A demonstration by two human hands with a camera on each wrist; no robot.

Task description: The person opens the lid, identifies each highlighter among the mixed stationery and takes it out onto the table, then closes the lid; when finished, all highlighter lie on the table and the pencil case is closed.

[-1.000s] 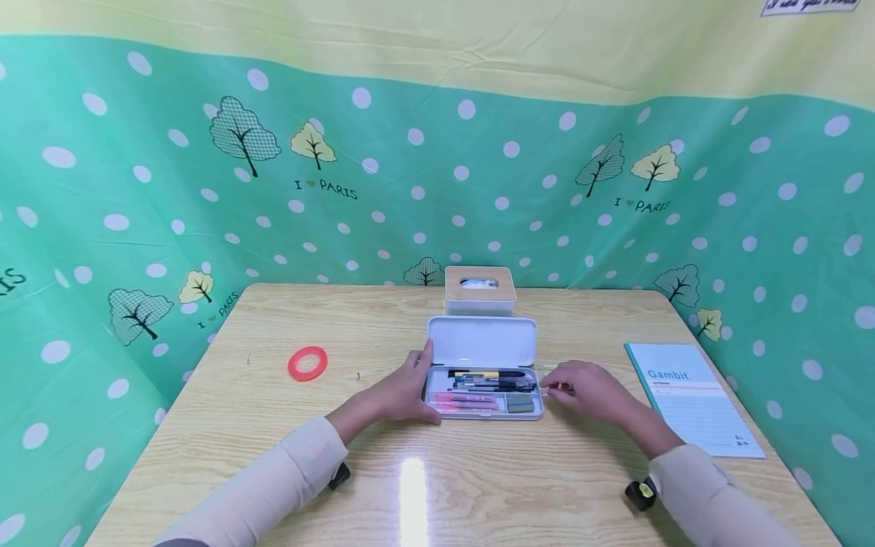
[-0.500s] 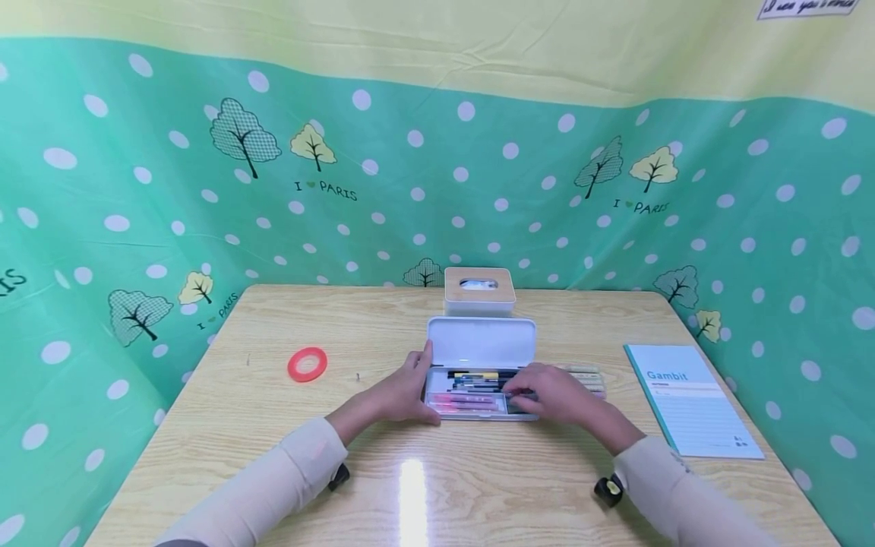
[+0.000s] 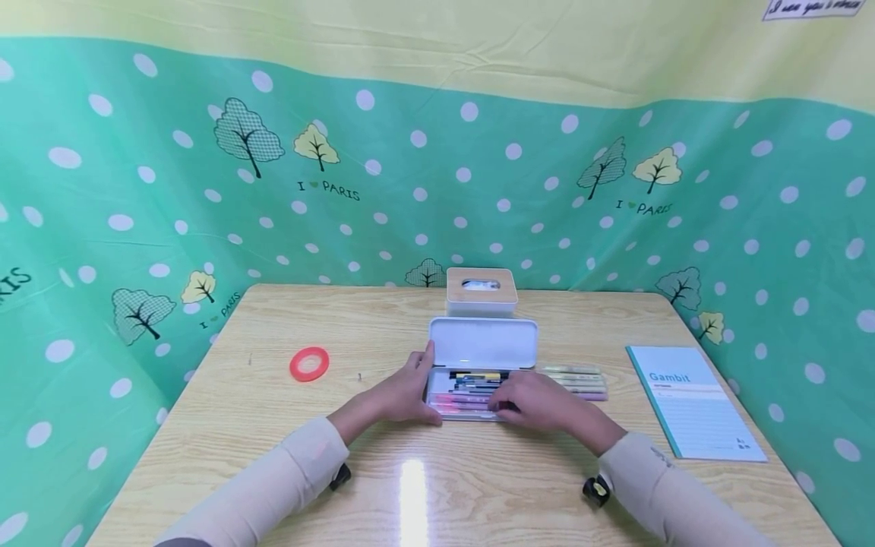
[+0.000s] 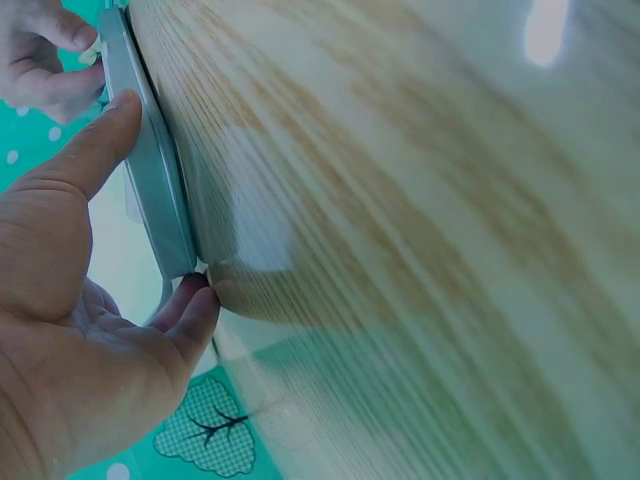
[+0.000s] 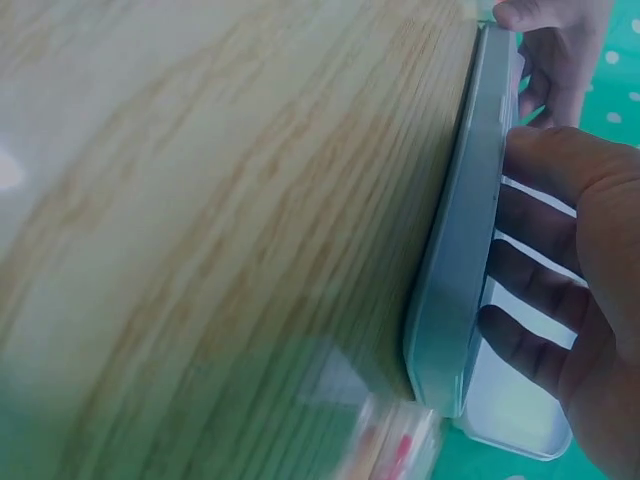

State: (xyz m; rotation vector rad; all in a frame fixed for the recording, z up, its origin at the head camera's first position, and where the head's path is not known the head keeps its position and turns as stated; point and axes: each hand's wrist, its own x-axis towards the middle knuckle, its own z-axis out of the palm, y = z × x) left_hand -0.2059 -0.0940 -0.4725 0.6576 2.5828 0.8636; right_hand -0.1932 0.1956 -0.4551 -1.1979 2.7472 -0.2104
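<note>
An open white pencil case stands on the table with its lid tilted back. Dark and yellow pens lie in its rear part, and pink pens in front. My left hand grips the left end, its thumb on the front edge and fingers round the corner. My right hand reaches over the front right rim, fingers down inside the case, covering its right part. Something small and pale shows by those fingertips in the left wrist view; I cannot tell whether they hold it.
Several pale marker pens lie just right of the case. Behind it stands a tissue box with a wooden top. A red tape roll lies at left, a Gambit notebook at right.
My right hand has moved left from the case's right end to inside its front right part, uncovering the marker pens beside it. My left hand has stayed on the left end.
</note>
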